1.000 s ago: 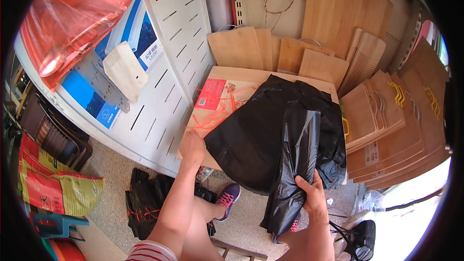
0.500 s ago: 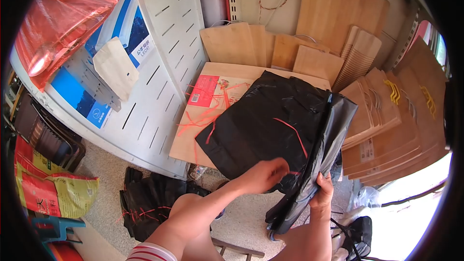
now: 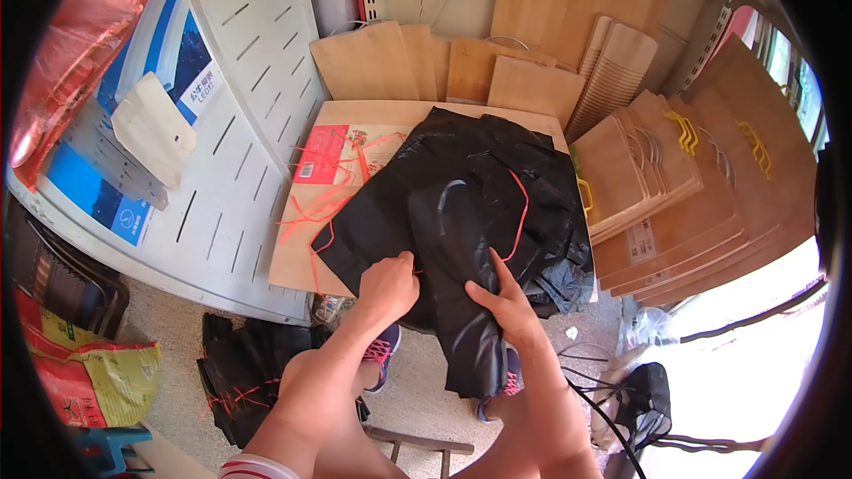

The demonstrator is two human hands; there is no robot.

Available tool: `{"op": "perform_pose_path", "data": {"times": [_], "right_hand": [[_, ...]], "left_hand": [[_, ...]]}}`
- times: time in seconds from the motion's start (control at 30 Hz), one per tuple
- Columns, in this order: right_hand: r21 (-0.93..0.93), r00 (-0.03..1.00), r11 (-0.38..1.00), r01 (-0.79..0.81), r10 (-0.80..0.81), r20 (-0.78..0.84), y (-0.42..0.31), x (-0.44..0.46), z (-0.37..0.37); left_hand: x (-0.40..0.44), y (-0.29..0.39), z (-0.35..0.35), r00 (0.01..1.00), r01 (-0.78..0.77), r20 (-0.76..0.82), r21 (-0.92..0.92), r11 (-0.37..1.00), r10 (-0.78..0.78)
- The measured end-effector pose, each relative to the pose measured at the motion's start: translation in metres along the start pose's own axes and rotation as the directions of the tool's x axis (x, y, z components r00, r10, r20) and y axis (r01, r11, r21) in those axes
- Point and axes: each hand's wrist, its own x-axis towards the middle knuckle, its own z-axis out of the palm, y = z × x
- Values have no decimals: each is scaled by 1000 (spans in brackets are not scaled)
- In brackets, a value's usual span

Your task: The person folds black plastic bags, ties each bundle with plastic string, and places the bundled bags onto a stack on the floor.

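A folded black plastic bundle (image 3: 457, 302) stands out over the near edge of the wooden board (image 3: 297, 257). My right hand (image 3: 504, 300) grips its right side, thumb on the front. My left hand (image 3: 390, 286) is closed at its left side, with a bit of red string (image 3: 517, 213) at the fingertips. That string runs over the black sheets to the right of the bundle and reaches my right hand. More black plastic sheets (image 3: 373, 213) lie spread beneath on the board. Loose red strings (image 3: 324, 204) lie at the board's left, beside a pink label (image 3: 321, 154).
Wooden cutting boards (image 3: 635, 177) stand at the right and along the back wall. A white slotted panel (image 3: 240, 124) rises at the left. Tied black bundles (image 3: 244, 372) lie on the floor at lower left. A blue stool (image 3: 115, 451) and a black bag (image 3: 643, 399) stand low.
The folded bundle has moved left and turned. My left hand has gone from above the sheets to the bundle's left side. The red string now lies behind the bundle. The camera view has shifted.
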Motion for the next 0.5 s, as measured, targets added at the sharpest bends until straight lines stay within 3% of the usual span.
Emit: {"op": "perform_pose_path", "data": {"times": [0.07,0.13,0.17,0.2,0.23,0.3,0.33,0.4,0.43,0.5], "right_hand": [[-154,990,983,101,-115,-83,13,7,1],[-260,986,961,94,-126,-109,9,12,2],[-359,981,929,87,-143,-131,7,14,3],[-602,946,787,135,-284,-158,11,20,3],[-601,947,787,136,-282,-155,13,21,4],[-852,767,419,314,-641,-33,9,24,10],[-851,768,420,315,-640,-32,4,22,14],[-979,654,124,165,-756,15,-9,17,24],[-988,640,119,94,-768,-32,-11,19,22],[-896,735,421,139,-651,-191,-1,34,3]], "left_hand": [[-1,-2,2,998,-34,60,0,999,34],[-3,-4,4,991,-64,116,8,998,63],[-4,-4,5,988,-75,134,-2,997,74],[-5,-3,6,985,-85,151,-11,996,85],[-5,-4,5,985,-81,150,-10,997,82],[-4,-5,4,989,-93,102,-152,984,109],[-4,-4,3,989,-91,101,-150,984,107],[-2,-3,2,989,-91,89,-262,961,118],[-1,-2,1,990,-85,87,-261,962,111],[0,1,-1,986,-44,137,-349,936,97]]}}
